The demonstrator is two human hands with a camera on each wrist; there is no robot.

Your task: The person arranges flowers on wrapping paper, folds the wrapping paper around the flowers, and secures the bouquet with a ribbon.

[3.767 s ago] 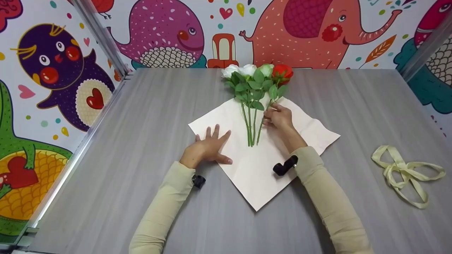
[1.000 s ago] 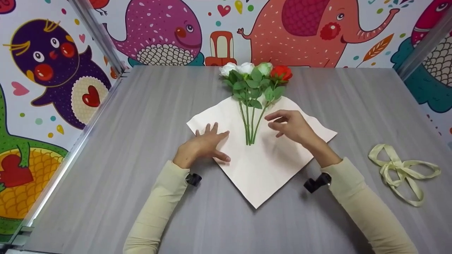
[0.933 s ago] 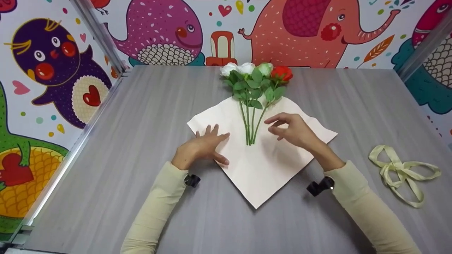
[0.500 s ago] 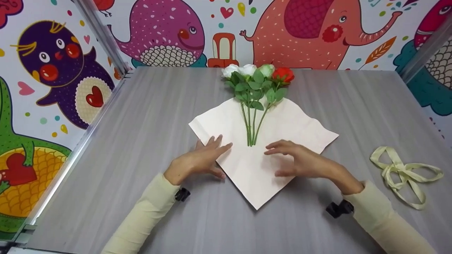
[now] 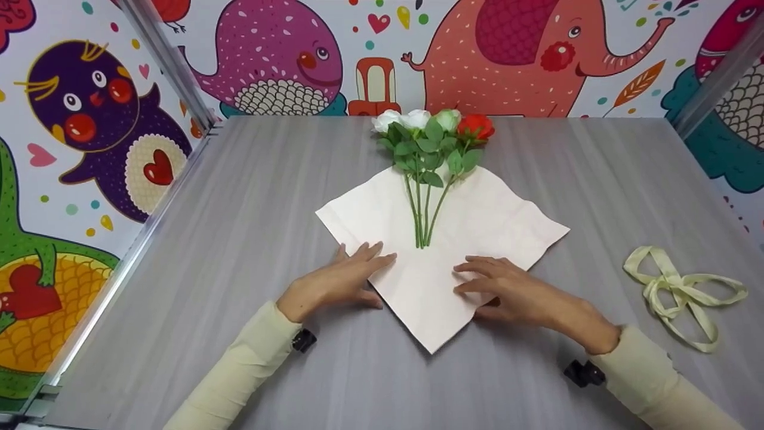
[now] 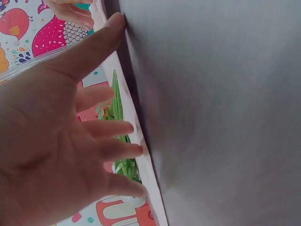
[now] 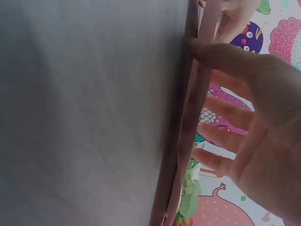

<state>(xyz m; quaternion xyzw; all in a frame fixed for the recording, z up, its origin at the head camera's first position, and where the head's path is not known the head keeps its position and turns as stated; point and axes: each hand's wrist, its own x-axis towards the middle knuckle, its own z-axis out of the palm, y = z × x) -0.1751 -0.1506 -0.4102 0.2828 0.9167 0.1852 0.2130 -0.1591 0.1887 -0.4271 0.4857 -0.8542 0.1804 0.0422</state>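
A pale pink sheet of wrapping paper (image 5: 427, 304) lies with one corner toward me. Artificial roses lie on its far part: white (image 5: 416, 119), pale green (image 5: 447, 120) and red (image 5: 476, 127) blooms. Their green stems (image 5: 422, 221) converge toward me. Relaxed fingers of my left hand (image 5: 334, 278) rest over the paper's left edge, its thumb beside that edge on the table side. My right hand (image 5: 519, 292) reaches over the lower right edge, fingers loosely bent above the paper. In the right wrist view its thumb (image 7: 207, 52) is at the paper's edge; no grip shows.
A cream ribbon (image 5: 671, 280) lies looped on the grey table (image 5: 239, 209) to the right. Cartoon-printed panels (image 5: 382, 54) stand behind and at the sides, with metal posts (image 5: 173, 65) at the corners.
The right hand has let go of the red rose's stem and moved toward me to the paper's lower right edge. The left hand has slid nearer along the left edge.
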